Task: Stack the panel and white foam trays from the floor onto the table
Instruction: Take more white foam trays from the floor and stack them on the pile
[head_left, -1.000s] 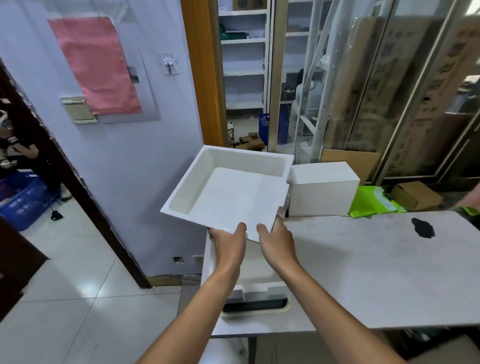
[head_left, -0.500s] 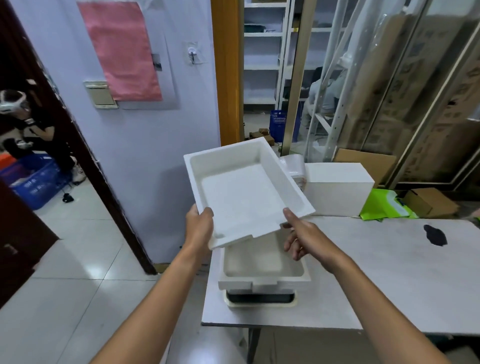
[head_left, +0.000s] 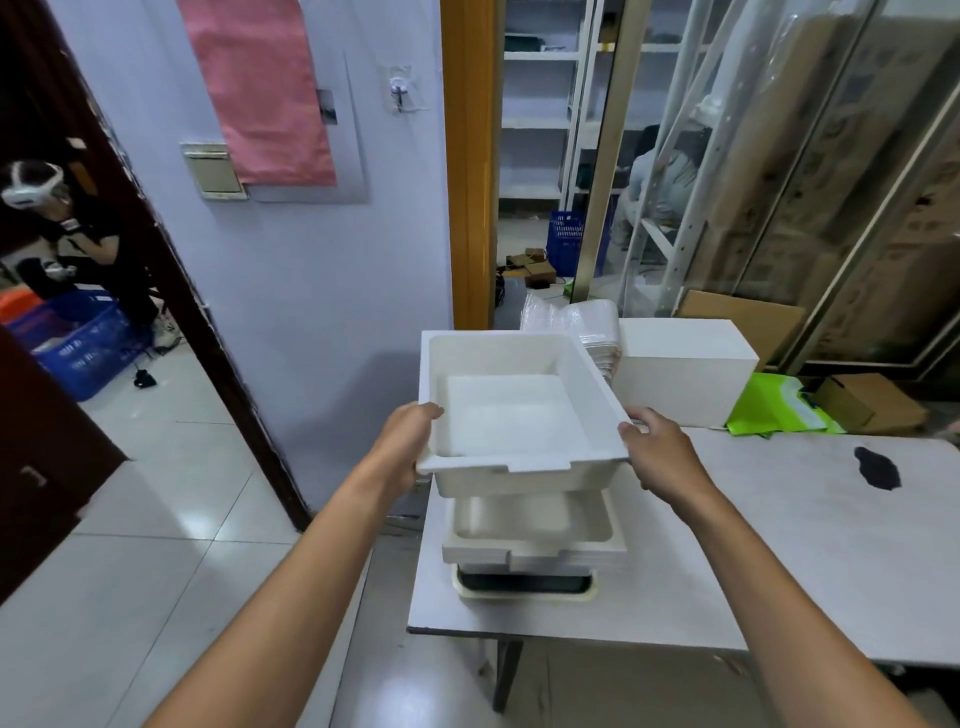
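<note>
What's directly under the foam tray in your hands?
A second foam tray, open side up, on a dark cream-rimmed panel on the table. The held tray covers its far part.

The upper foam tray (head_left: 511, 415), gripped at both sides, hides the far half of the lower foam tray (head_left: 530, 525) on the table (head_left: 779, 545), whose right end the frame cuts off. Only the front edge of the dark panel (head_left: 524, 584) shows beneath. The left hand (head_left: 408, 441) and right hand (head_left: 660, 452) lose their fingers behind the tray. A distant figure (head_left: 660, 176) is too blurred to make out.

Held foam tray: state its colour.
White; the held foam tray shows best in the head view.
</note>
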